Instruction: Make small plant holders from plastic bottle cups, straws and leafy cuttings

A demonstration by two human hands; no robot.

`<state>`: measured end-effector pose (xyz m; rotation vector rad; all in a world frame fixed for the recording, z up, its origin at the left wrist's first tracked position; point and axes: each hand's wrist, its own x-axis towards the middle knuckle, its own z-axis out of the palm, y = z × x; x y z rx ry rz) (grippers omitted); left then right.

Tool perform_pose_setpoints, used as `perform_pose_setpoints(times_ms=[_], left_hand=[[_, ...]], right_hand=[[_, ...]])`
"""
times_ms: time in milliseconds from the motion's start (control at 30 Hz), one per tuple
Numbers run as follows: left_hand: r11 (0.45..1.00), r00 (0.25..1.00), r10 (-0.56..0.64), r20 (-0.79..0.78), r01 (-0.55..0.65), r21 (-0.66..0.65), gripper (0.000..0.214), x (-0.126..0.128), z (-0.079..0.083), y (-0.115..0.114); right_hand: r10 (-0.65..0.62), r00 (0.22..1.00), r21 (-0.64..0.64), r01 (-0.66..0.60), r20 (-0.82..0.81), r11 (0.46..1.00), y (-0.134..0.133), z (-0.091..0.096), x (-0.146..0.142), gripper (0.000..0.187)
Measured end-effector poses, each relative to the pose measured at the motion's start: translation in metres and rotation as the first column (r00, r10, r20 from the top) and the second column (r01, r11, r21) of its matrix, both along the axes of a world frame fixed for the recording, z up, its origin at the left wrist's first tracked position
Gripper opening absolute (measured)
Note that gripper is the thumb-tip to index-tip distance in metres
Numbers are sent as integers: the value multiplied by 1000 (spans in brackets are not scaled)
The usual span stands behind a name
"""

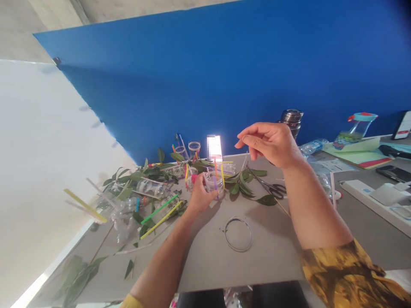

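My left hand (pixel 199 197) grips a small transparent plastic cup (pixel 213 184) holding several thin coloured straws. My right hand (pixel 269 143) hangs in the air above the grey board (pixel 205 261), fingers slightly apart and holding nothing. Below it lie black-handled scissors (pixel 275 190) and a leafy green sprig (pixel 244 184). A loop of thin wire (pixel 238 234) rests on the board in front of both hands. Left of my left hand lies a heap of leaves, cut transparent plastic bottles (pixel 149 188) and loose straws, including a yellow straw (pixel 162 219).
A blue wall (pixel 192 77) and a white wall (pixel 41 149) rise behind the tilted view. Farther right stand a steel flask (pixel 292 122), a plastic water bottle (pixel 313 146), a lidded jug (pixel 358 130), papers, a phone (pixel 393 173) and a white power strip (pixel 369 201).
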<state>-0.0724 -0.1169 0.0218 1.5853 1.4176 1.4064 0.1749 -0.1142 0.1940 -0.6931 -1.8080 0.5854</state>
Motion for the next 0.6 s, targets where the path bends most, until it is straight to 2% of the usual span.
perform_pose_setpoints(times_ms=[67,233,433,533,600], left_hand=[[999,995,43,-92,-42,16,69,1,1,-1],[996,978,86,-188,-84,21,96,0,0,1],[995,947,96,-307,-95,19,70,-2,-1,2],[995,959,80,-273,-94,-39,72,-2,-1,1],[997,976,32,-216,-47,-63,72,-2,-1,1]], right_hand=[[-4,1000,6,4,15,1000,-1,1,3,26],[0,995,-35,3,97,999,3,-1,2,27],[1,988,-102,14,153,995,6,0,4,22],[-8,981,-116,31,193,993,9,-2,5,21],[-16,976,-118,43,217,992,10,-3,4,20]])
